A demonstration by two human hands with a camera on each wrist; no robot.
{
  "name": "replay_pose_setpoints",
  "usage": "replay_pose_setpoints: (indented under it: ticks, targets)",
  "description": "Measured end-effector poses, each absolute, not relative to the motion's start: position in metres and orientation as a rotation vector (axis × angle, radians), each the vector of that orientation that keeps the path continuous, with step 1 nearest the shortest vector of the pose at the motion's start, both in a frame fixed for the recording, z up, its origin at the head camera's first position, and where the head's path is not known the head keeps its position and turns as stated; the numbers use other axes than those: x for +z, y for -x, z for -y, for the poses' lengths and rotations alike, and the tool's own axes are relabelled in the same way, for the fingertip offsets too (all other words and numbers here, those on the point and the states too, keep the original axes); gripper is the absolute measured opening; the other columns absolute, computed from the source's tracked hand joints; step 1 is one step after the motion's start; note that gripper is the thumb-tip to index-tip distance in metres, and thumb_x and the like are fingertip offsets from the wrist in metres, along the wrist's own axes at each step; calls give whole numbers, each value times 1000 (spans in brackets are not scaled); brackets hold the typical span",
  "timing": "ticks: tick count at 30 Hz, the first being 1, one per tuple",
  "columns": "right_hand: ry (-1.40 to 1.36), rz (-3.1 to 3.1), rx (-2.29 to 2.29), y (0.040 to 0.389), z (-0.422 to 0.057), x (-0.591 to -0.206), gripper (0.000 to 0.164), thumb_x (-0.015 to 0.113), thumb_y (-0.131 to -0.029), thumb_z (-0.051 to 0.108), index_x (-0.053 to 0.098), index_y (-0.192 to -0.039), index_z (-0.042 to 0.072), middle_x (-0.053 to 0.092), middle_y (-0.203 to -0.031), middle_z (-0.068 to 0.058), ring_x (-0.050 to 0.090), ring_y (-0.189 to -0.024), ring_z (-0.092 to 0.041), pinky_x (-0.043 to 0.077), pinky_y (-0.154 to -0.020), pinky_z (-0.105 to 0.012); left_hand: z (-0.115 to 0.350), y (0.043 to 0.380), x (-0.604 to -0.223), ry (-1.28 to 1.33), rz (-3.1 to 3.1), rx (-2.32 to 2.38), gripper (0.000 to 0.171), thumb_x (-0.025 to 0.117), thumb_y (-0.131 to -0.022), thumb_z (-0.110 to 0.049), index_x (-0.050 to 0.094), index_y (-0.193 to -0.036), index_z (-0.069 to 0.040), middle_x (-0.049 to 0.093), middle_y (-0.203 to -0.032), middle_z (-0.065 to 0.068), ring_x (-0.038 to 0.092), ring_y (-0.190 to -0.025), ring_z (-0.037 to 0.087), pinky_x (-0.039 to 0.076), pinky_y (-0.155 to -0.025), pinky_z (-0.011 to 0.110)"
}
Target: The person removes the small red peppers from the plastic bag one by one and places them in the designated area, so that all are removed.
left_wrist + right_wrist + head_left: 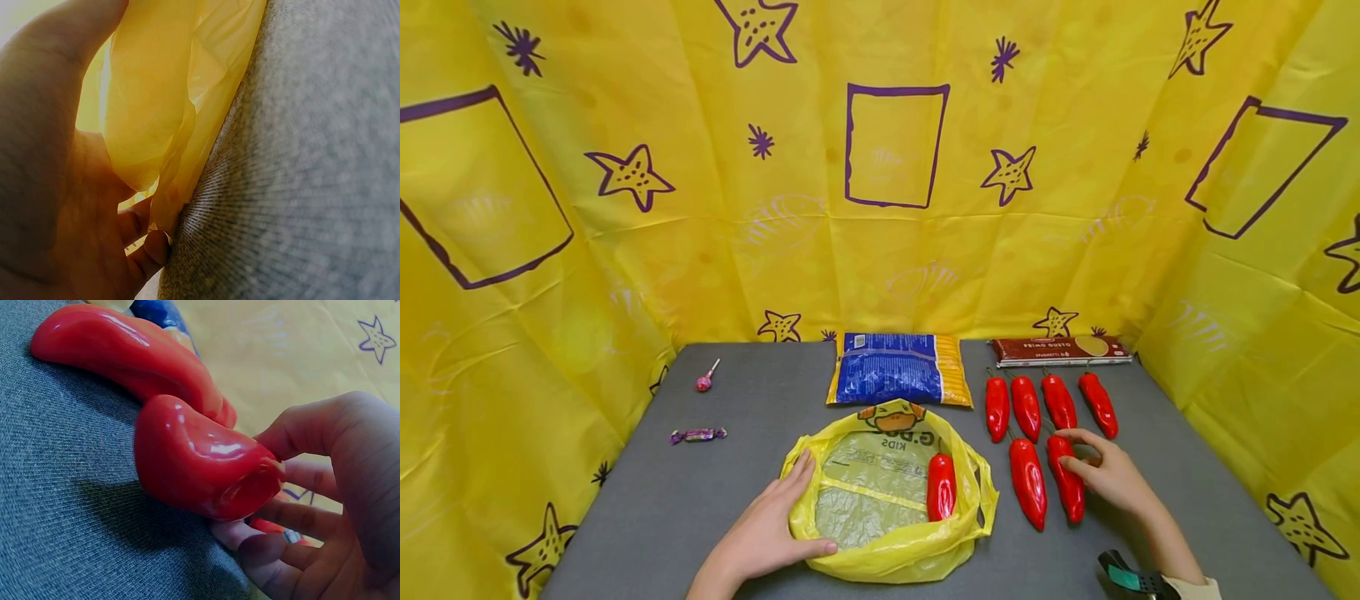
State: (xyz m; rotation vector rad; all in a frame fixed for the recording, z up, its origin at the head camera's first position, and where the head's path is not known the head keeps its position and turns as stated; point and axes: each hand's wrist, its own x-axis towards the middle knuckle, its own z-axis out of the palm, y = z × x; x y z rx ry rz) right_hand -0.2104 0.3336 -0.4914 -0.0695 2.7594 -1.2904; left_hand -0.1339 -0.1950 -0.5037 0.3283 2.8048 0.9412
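A yellow plastic bag with a duck print lies mouth-up on the table. One red chili pepper is inside it, against the right wall. My left hand holds the bag's left side, fingers along the outer wall and thumb at the front rim; the left wrist view shows yellow film between them. My right hand grips another glossy red chili pepper, the near right one of a group. Its thumb and fingers surround the upper end. Beside it lies a chili pepper that nothing touches.
Several more red chili peppers form a row behind. A brown-red biscuit pack lies at the back right, a blue and yellow packet behind the bag. At left are a lollipop and a purple wrapped candy. Yellow curtains surround the table.
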Motion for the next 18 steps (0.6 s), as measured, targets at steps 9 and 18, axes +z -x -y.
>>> replay_pose_setpoints:
  ticks: [9,18]
  targets:
    - [91,-2909,-1168,212,-335,-497,44,71,-102,25,65,-142,9,67,-137,-23,72,-98,-26,53,-76,-36,194,133,-503,-338,-2810,946,124,82,-74,-76,32,-167,-11,20,-177,7,34,-154,46,33,-118,70]
    - [44,-2943,-1144,213,-332,-498,50,72,-101,34,63,-143,8,65,-138,-25,72,-101,-30,52,-74,-38,194,132,-502,-330,-2808,941,124,82,-74,-76,33,-167,-11,20,-177,7,33,-154,46,33,-118,70]
